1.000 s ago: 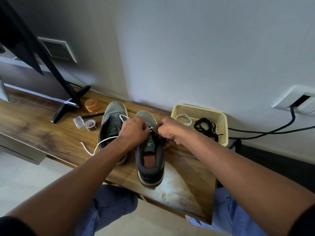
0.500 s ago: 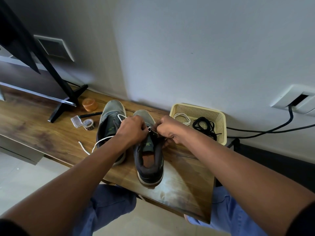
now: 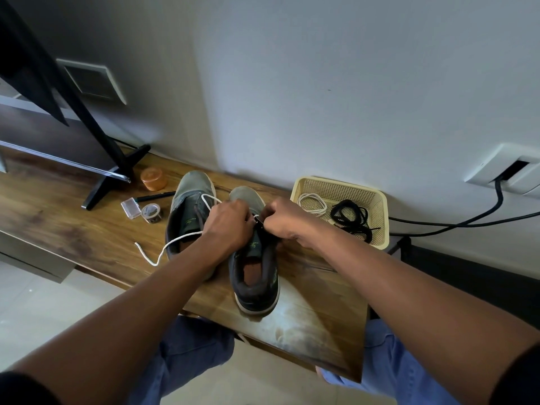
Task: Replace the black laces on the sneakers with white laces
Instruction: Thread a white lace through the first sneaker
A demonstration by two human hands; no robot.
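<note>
Bare table lies left; basket blocks right of sneakers.

Orange lid, tape roll, black stand.

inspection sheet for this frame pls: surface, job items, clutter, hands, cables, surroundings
Surface: wooden bench, worn patch at its near end.
Job's things: two sneakers, left and right, side by side; white lace trails from the hands across the left sneaker onto the wood; basket holds a coiled white lace and black laces.
Clutter: orange tub, tape roll, clear box, pen.
Grippers: left hand and right hand pinch lace over the right sneaker.
Cables: black cables from wall socket.
Surroundings: wall; black stand.
</note>
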